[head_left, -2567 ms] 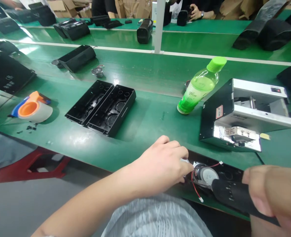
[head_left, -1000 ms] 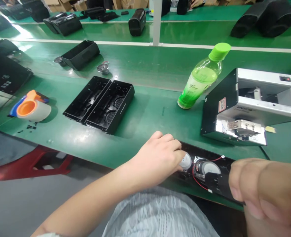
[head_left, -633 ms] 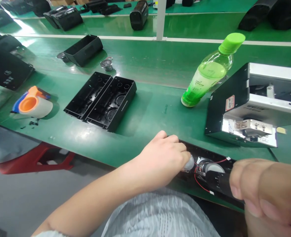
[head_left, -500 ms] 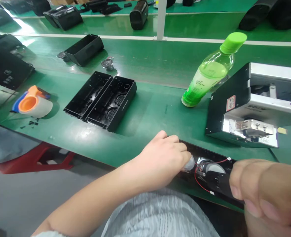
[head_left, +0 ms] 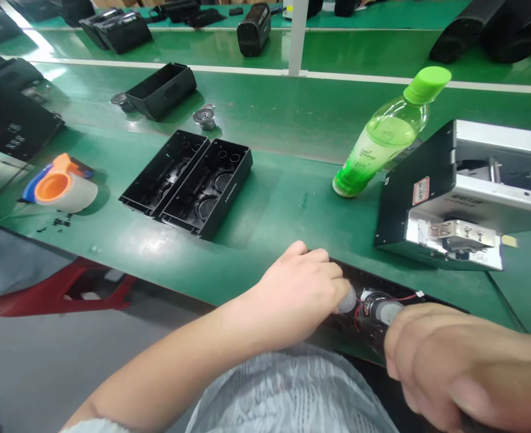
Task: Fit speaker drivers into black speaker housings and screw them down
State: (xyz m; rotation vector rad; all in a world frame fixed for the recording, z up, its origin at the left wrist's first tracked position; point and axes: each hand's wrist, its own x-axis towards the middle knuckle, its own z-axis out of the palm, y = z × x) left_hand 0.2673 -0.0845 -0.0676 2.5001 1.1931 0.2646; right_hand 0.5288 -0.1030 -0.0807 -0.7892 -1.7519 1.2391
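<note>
At the bench's near edge lies a long black speaker housing [head_left: 405,285], with round speaker drivers [head_left: 376,300] and red wires inside. My left hand [head_left: 303,291] is closed over its left end, the fingers curled beside a driver with a pale round back [head_left: 347,300]. My right hand [head_left: 459,361] is in a fist above the housing's right part, wrapped round a dark tool [head_left: 472,424] that is mostly hidden; its kind does not show. This hand covers much of the housing's right end.
Two open black housings [head_left: 206,186] lie on the green bench [head_left: 287,204]. A green-capped bottle [head_left: 382,135] stands beside a metal-and-black machine [head_left: 432,198] at right. A tape roll in an orange dispenser [head_left: 64,186] lies left. Behind are a black case [head_left: 163,93] and a loose driver [head_left: 205,117].
My right hand has moved left and a little down over the housing, and the black tool part seen in front of it is now hidden. My left hand stays in place.
</note>
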